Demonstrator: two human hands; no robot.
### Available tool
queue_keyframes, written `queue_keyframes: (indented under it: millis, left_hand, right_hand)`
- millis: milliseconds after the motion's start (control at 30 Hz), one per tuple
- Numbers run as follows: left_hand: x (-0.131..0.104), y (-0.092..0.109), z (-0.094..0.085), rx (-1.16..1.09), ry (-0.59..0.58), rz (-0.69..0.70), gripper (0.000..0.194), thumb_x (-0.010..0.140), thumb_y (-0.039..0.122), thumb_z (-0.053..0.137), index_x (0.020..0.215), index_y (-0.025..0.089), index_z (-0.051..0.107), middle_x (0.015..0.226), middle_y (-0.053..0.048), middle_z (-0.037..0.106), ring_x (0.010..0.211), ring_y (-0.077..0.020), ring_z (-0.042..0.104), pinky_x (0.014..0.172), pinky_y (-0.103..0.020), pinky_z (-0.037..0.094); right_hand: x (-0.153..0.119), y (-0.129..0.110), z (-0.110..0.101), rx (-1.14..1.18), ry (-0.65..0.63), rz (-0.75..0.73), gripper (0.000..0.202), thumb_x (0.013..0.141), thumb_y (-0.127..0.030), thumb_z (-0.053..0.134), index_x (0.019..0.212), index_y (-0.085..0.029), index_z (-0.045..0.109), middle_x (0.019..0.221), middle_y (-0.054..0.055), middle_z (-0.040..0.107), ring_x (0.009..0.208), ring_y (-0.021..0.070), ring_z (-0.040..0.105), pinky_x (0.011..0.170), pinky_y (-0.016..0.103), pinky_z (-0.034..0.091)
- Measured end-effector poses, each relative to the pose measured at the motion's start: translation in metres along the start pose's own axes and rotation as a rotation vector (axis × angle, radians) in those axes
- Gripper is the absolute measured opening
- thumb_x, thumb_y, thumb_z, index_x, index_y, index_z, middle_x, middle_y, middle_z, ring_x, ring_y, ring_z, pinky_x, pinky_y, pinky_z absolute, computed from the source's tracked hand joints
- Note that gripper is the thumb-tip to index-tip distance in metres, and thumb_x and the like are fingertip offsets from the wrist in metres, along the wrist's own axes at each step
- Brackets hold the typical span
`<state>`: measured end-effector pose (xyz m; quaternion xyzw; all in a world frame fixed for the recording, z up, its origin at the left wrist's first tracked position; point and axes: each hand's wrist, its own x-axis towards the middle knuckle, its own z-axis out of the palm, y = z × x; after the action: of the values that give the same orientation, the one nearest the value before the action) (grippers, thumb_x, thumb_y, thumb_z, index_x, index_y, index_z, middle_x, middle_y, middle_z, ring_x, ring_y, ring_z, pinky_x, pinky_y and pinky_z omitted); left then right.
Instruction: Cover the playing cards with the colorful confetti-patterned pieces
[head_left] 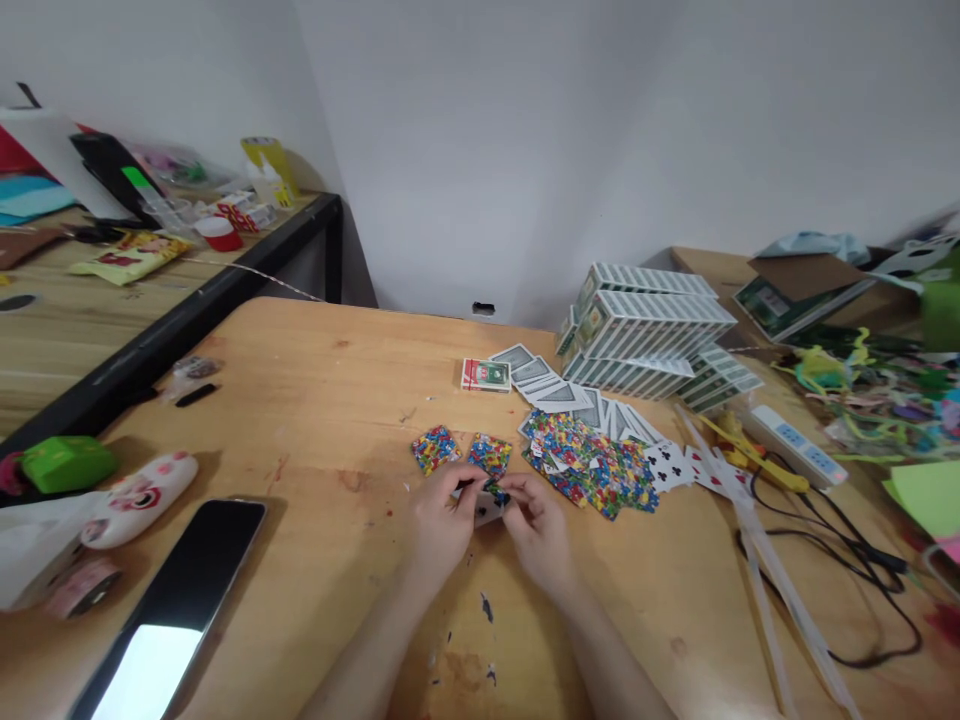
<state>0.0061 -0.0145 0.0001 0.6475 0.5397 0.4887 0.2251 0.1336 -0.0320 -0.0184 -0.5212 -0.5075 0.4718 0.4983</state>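
Near the middle of the table, my left hand (442, 515) and my right hand (536, 525) face each other with fingertips pinched. Between them is a playing card (489, 511) with black club pips, held at its two sides; its top edge is partly hidden by my fingers. Just beyond lie a colourful patterned piece (436, 450) and a second such piece (491, 453). To the right of my right hand spreads a pile of the same colourful pieces (592, 460), overlapping a fanned row of playing cards (555, 392). A boxed card deck (486, 375) lies farther back.
Stacked card boxes (652, 320) stand at the back right. Right of the pile are glue sticks (772, 570), a yellow-handled tool (757, 455), a power strip (799, 445) and black cable (832, 540). A phone (176, 600) and a white squishy toy (140, 498) lie left.
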Motion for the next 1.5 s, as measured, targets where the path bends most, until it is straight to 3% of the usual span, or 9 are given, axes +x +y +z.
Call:
queue_keyframes:
  millis: [267,500,800,1067,1333,1500]
  left_hand:
    - [-0.001,-0.004,0.005,-0.136,0.007,-0.115,0.008,0.075,0.018,0.056,0.081,0.019,0.06,0.077,-0.001,0.064,0.07,-0.0119,0.061,0.064,-0.023,0.05]
    - [-0.002,0.002,0.007,-0.06,-0.135,-0.008,0.01,0.074,0.018,0.057,0.083,0.018,0.062,0.08,-0.002,0.066,0.072,-0.0126,0.061,0.066,-0.024,0.05]
    - [-0.002,0.008,0.005,-0.091,-0.165,0.068,0.016,0.072,0.015,0.055,0.082,0.02,0.066,0.078,-0.004,0.069,0.073,-0.0142,0.063,0.069,-0.027,0.051]
    - [-0.01,0.004,0.008,-0.009,-0.187,-0.007,0.027,0.071,0.012,0.051,0.092,0.02,0.066,0.071,-0.001,0.07,0.055,-0.0107,0.061,0.053,-0.02,0.05]
    - [-0.01,-0.002,0.011,-0.081,-0.272,-0.038,0.032,0.074,0.013,0.05,0.104,0.021,0.057,0.095,-0.005,0.066,0.081,-0.0144,0.063,0.072,-0.026,0.052]
    - [-0.008,-0.005,0.013,-0.021,-0.259,0.032,0.025,0.08,0.017,0.048,0.102,0.023,0.059,0.094,-0.005,0.066,0.084,-0.0155,0.062,0.075,-0.029,0.051]
  right_hand:
    - [0.002,0.0,0.0,0.019,0.026,-0.006,0.016,0.08,-0.026,0.047,0.091,-0.019,0.055,0.075,0.003,0.061,0.062,0.0145,0.058,0.057,0.026,0.048]
    - [0.001,0.009,-0.004,-0.203,0.202,-0.207,0.012,0.082,-0.025,0.045,0.084,-0.019,0.056,0.078,0.005,0.06,0.073,0.0168,0.057,0.067,0.029,0.048]
    - [0.001,0.0,-0.014,-0.365,0.223,-0.312,0.016,0.08,-0.018,0.045,0.081,-0.022,0.061,0.073,0.003,0.063,0.069,0.0171,0.059,0.064,0.029,0.047]
    - [0.002,0.003,-0.014,-0.33,0.261,-0.258,0.016,0.08,-0.02,0.046,0.08,-0.02,0.062,0.074,0.004,0.065,0.069,0.0169,0.06,0.063,0.028,0.048]
    - [0.006,0.002,-0.011,-0.145,0.32,-0.12,0.014,0.077,-0.025,0.053,0.083,-0.018,0.064,0.078,0.005,0.066,0.072,0.0168,0.061,0.067,0.03,0.05]
    - [0.008,0.0,-0.011,-0.073,0.238,-0.067,0.023,0.076,-0.029,0.054,0.095,-0.019,0.064,0.093,0.008,0.067,0.084,0.0197,0.062,0.074,0.034,0.05]
